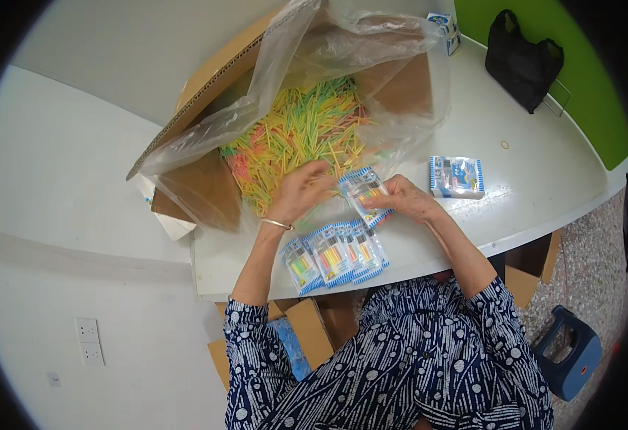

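My right hand (413, 201) is closed on a small clear-and-blue packet (362, 188) with coloured sticks showing inside. To its left, my left hand (301, 192) hovers at the near edge of a heap of thin yellow, green and pink sticks (307, 132). Its fingers are bent and smeared by motion, so whether they hold anything cannot be made out. The heap lies in a clear plastic liner (271, 72) inside a cardboard box (199, 79) tipped toward me. Below my hands, several similar packets (332, 254) with sticks in them overlap near the table's front edge.
On the white table (514, 179), a stack of packets (457, 177) lies to the right, with a rubber band (504, 145) beyond. A black bag (521, 61) hangs by the green panel. Small boxes (444, 32) stand at the back. A blue stool (568, 355) is at lower right.
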{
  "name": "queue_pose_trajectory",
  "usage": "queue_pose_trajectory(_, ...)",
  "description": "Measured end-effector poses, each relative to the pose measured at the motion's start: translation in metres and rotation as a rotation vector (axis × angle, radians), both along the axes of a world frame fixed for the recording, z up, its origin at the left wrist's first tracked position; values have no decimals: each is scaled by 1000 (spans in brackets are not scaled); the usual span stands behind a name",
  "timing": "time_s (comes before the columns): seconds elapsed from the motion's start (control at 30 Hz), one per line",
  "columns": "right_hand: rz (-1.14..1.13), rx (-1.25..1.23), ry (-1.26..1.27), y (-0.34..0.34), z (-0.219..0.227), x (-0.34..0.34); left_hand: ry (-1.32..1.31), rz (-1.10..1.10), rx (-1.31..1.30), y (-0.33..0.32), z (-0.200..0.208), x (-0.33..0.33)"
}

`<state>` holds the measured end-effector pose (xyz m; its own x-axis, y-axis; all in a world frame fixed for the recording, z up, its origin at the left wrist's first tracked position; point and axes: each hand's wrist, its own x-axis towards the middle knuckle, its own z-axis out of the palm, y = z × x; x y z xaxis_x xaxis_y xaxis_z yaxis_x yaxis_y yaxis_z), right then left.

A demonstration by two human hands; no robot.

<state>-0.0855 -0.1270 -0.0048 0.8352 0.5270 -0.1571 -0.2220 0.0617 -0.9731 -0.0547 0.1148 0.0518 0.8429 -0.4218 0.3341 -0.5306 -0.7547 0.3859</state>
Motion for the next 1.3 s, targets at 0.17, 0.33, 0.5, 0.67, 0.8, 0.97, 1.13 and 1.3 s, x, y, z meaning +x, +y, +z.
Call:
queue_pose_trajectory(0.17, 96, -5, -131, 8, 13, -12, 609, -147, -295, -48, 37, -33)
queue_pose_trajectory(0.33, -287, -360, -652, -35, 21, -29, 828, -143, -412, -12, 44, -48)
queue_pose_trajectory(0.5, -751, -955, -923, -106, 13, -35, 954, -211, -285, 29, 22, -57)
queue_pose_trajectory(0.67, -700, -1073, -851, -128, -26, -23, 393, -203, 35, 26, -4, -56)
queue_pose_trajectory(0.8, -733, -1054, -968, -133, -35, -15, 369, -145, -82, 12, 0, -48)
queue_pose_trajectory(0.97, -794, -1055, -952, -130, -36, -13, 568, -108, -304, -10, -6, -32)
queue_pose_trajectory(1.13, -792, -1002, -947, -130, -37, -5, 530, -191, -237, -37, -10, -33)
queue_pose_trajectory(1.3, -879, -1021, -999, -135, -36, -7, 506, -215, -325, -65, -18, -25)
